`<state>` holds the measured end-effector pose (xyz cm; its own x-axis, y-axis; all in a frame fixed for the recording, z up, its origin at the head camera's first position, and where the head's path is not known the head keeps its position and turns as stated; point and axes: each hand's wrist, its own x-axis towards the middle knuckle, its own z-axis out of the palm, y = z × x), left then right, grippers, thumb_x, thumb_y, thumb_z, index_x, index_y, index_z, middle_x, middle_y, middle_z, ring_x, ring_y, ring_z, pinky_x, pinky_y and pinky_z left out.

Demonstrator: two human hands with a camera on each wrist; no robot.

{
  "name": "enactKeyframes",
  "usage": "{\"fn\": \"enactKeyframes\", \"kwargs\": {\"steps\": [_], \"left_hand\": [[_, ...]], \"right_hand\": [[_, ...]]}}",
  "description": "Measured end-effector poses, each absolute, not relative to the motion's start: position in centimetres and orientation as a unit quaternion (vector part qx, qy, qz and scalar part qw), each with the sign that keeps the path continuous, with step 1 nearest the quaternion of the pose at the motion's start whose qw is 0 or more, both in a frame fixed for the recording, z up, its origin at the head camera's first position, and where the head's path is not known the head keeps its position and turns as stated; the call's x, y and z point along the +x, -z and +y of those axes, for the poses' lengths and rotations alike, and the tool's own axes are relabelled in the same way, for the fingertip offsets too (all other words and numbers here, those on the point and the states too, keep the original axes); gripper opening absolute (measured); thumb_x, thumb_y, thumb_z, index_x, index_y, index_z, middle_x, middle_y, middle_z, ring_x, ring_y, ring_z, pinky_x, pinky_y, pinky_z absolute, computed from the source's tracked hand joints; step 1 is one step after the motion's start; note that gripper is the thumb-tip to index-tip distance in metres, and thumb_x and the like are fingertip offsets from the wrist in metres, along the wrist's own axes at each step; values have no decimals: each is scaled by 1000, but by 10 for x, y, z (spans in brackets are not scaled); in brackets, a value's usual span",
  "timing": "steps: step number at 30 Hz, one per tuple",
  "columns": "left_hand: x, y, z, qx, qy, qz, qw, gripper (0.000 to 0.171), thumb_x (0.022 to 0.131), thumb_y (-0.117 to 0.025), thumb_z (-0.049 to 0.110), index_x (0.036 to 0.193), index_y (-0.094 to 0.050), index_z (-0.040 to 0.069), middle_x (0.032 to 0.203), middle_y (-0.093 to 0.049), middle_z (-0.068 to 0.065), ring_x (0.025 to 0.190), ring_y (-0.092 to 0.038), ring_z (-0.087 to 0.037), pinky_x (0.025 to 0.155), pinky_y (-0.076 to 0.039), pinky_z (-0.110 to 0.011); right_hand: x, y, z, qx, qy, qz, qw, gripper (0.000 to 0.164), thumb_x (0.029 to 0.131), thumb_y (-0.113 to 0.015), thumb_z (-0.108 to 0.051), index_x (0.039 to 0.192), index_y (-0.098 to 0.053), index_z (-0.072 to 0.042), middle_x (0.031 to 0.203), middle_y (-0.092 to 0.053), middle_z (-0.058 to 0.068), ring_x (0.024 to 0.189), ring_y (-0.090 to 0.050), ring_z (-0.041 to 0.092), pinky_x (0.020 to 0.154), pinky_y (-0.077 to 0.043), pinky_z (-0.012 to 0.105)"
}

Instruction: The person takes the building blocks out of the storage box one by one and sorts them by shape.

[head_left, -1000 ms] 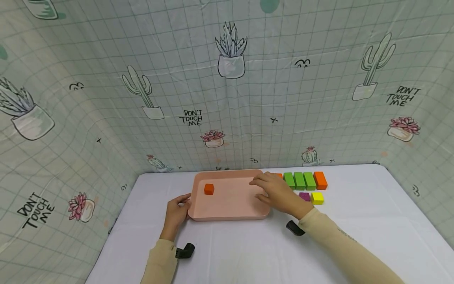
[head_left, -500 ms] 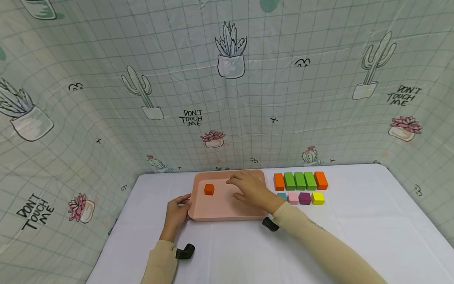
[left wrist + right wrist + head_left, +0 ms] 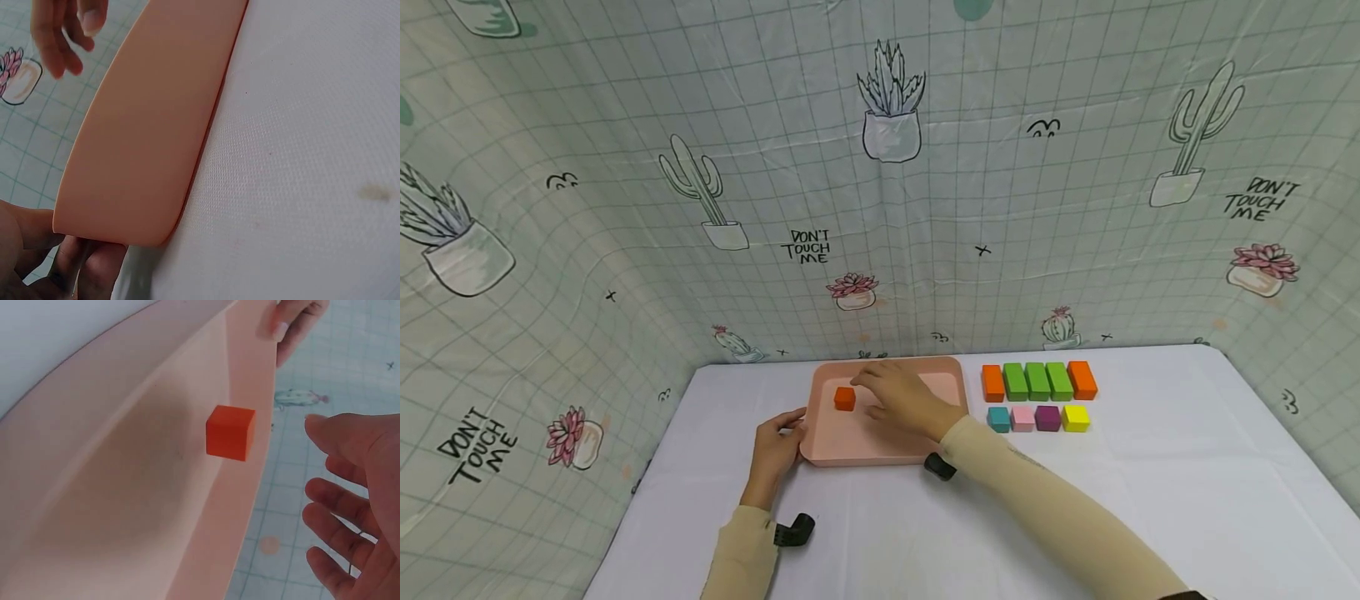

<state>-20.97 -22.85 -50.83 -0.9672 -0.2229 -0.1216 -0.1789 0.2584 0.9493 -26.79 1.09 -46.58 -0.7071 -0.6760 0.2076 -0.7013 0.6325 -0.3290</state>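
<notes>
A pink tray [image 3: 868,457] lies on the white table, with one orange cube [image 3: 845,399] near its back left corner. My left hand [image 3: 773,450] grips the tray's left edge; in the left wrist view, the fingers [image 3: 103,265] are bent at the tray's corner. Over the tray's middle, my right hand [image 3: 904,398] hangs with fingers apart and loosely bent, holding nothing. Its fingertips are just right of the cube in the head view. From the right wrist, a gap shows between the cube [image 3: 229,433] and the thumb [image 3: 331,434].
Right of the tray is a back row of two orange blocks [image 3: 993,383] and several green blocks [image 3: 1038,382]. In front of it are a teal cube [image 3: 998,419], a pink cube [image 3: 1022,418], a purple cube [image 3: 1048,418] and a yellow cube [image 3: 1076,418]. A patterned cloth [image 3: 940,208] rises behind the table.
My right hand has moved left across the tray, from its right edge to near the orange cube, uncovering the blocks on the right. My left hand has stayed at the tray's edge.
</notes>
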Motion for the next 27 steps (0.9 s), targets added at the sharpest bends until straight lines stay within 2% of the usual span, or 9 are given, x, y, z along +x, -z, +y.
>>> {"fn": "enactKeyframes", "kwargs": {"steps": [15,21,27], "left_hand": [[-213,512,-228,133,589,-797,16,32,103,-60,-2,133,-68,-8,112,-63,-19,61,-56,-7,50,-47,-19],[-213,511,-227,134,586,-799,20,32,103,-60,-2,133,-68,-9,111,-63,-19,61,-56,-8,50,-47,-19],[-212,511,-227,131,593,-794,21,32,103,-60,-3,133,-67,-9,109,-63,-19,60,-55,-8,50,-46,-18]], "right_hand": [[-282,473,-9,378,-173,-909,-15,49,97,-76,-13,144,-62,-7,144,-61,10,140,-52,31,124,-35,50],[-285,473,-13,397,-180,-900,-18,45,97,-73,-8,141,-63,-3,142,-63,11,139,-54,29,124,-35,48],[-290,473,-17,404,-164,-899,-31,48,97,-77,-12,143,-63,-4,144,-61,12,136,-55,30,123,-37,47]]}}
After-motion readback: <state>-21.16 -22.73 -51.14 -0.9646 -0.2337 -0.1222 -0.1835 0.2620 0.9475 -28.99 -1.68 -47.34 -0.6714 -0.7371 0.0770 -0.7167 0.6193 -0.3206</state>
